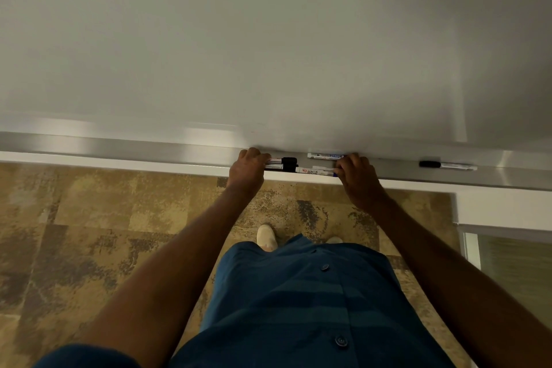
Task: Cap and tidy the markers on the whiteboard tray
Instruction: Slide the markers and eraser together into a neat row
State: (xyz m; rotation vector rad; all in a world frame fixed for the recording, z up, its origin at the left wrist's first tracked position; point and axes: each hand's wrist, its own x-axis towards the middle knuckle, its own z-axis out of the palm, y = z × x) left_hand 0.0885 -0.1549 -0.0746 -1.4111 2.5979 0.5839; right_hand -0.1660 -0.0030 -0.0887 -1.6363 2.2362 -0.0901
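Observation:
A long aluminium tray point(149, 151) runs under the whiteboard point(268, 39). My left hand point(248, 169) curls over the left ends of two markers with black caps point(282, 164) lying on the tray. My right hand point(357, 178) grips the right end of two white markers point(313, 170) that lie side by side at the tray's front. A white marker with blue print point(324, 155) lies behind them against the board. Farther right, apart from both hands, a black-capped marker point(446, 165) lies alone on the tray.
Below the tray is patterned brown carpet point(89, 233). My blue shirt point(298, 308) and light shoes point(266, 237) show beneath. A white wall corner and a window frame point(490, 233) stand at the right.

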